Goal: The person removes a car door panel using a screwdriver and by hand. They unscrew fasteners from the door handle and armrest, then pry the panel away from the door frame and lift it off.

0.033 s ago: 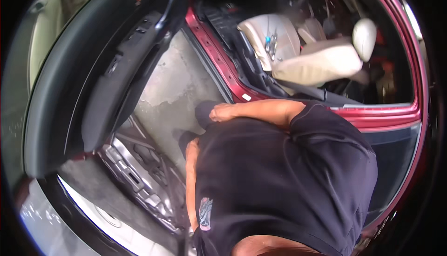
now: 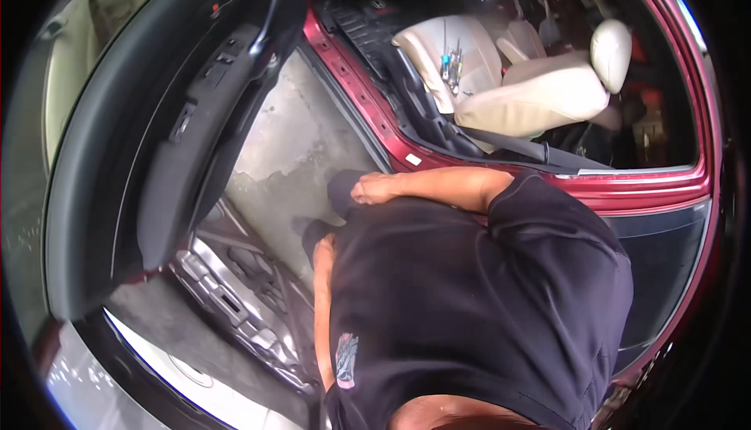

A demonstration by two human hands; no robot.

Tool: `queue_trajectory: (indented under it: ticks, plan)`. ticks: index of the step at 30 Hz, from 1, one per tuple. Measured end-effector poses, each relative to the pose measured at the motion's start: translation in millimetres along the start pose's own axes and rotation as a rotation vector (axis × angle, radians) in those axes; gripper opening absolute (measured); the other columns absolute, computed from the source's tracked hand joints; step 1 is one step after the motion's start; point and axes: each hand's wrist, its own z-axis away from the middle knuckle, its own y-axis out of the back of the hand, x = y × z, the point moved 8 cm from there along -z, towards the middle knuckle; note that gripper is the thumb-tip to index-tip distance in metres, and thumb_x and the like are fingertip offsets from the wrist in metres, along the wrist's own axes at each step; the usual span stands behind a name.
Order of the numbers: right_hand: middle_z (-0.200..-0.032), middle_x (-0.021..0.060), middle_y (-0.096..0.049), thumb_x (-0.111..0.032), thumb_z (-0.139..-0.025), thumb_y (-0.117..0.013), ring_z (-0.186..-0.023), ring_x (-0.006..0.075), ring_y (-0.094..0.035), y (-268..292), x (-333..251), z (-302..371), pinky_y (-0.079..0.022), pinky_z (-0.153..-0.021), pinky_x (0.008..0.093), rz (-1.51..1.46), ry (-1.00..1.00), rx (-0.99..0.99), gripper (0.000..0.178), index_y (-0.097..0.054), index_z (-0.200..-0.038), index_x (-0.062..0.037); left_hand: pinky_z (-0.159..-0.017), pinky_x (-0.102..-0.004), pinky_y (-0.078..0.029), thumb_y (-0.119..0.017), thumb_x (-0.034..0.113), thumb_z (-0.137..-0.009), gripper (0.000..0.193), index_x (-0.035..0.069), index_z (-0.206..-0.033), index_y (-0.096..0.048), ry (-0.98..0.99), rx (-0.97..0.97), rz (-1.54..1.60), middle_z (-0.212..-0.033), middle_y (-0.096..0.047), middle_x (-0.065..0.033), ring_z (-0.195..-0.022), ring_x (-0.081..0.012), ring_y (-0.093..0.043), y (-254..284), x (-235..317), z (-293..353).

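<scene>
My right hand (image 2: 375, 188) is in front of my waist at the hem of my dark shirt (image 2: 477, 281). Its fingers are curled in, and whatever they may hold is hidden. My left hand (image 2: 323, 249) hangs at the shirt's left edge, its fingers mostly out of sight behind the cloth. Both hands are apart from the car. Nearby on the right, the beige front seat (image 2: 532, 108) carries several slim tools (image 2: 452, 69), one with a blue part. The open car door (image 2: 117, 141) stands to the left, its dark inner side showing.
The red door sill (image 2: 368, 109) runs between the concrete floor (image 2: 289, 129) and the cabin. A seat belt (image 2: 516, 151) crosses beside the seat. Lower left are a silver metal panel with cutouts (image 2: 227, 297) and a white curved surface (image 2: 184, 367). My dark shoes (image 2: 344, 189) are on the floor.
The view has shifted slightly: the seat and sill appear a little higher, the door's lower end a little lower. My hands keep nearly the same pose.
</scene>
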Motion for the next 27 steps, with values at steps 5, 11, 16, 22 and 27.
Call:
queue_trajectory:
  ticks: [5, 11, 16, 22, 27]
  plan:
    - [-0.089, 0.0142, -0.071, -0.019, -0.091, -0.065, -0.079, 0.0311, -0.068, 39, 163, 74, -0.056, -0.073, 0.0454, -0.38, -0.461, 0.633, 0.02, -0.071, -0.106, -0.0063, -0.103, -0.0428, -0.049, -0.062, 0.011, -0.096, 0.035, 0.001, -0.13, -0.064, -0.131, -0.08, 0.111, -0.126, -0.069, -0.0235, -0.121, -0.0382, -0.064, -21, 9, -17]
    - [-0.101, 0.0297, -0.07, -0.019, -0.09, -0.057, -0.095, 0.0433, -0.071, 158, 390, 229, -0.057, -0.086, 0.0526, 0.06, -1.187, 1.156, 0.034, -0.063, -0.118, -0.0008, -0.097, -0.0384, -0.051, -0.072, 0.019, -0.094, 0.043, -0.001, -0.131, -0.063, 0.072, -0.364, 0.269, -0.117, -0.071, -0.0224, -0.112, -0.0338, -0.069, -88, 61, -64]
    - [-0.123, 0.0275, -0.068, -0.031, -0.091, -0.061, -0.114, 0.0412, -0.068, 121, 516, 288, -0.054, -0.1, 0.0495, -0.072, -1.498, 1.006, 0.044, -0.063, -0.123, -0.0014, -0.083, -0.0409, -0.054, -0.076, 0.01, -0.087, 0.022, -0.002, -0.104, -0.068, 0.089, -0.338, 0.323, -0.098, -0.073, -0.0206, -0.092, -0.0325, -0.071, -156, 16, -73]
    - [-0.123, 0.029, -0.067, -0.033, -0.092, -0.059, -0.113, 0.0419, -0.067, 101, 581, 305, -0.054, -0.096, 0.0504, -0.036, -1.401, 0.974, 0.048, -0.062, -0.126, 0.0006, -0.083, -0.0274, -0.051, -0.063, 0.001, -0.096, 0.013, -0.001, -0.108, -0.068, 0.271, -0.669, 0.644, -0.1, -0.073, -0.0031, -0.093, -0.0103, -0.064, -108, 87, -44]
    - [-0.116, 0.0268, -0.071, -0.039, -0.09, -0.062, -0.104, 0.0381, -0.071, 104, 562, 353, -0.056, -0.091, 0.0464, -0.208, -1.548, 1.337, 0.05, -0.067, -0.114, 0.0048, -0.085, -0.0253, -0.051, -0.059, 0.004, -0.101, 0.015, 0.001, -0.111, -0.069, 0.249, -0.875, 0.892, -0.099, -0.071, 0.0013, -0.094, -0.0079, -0.063, -86, 120, -21]
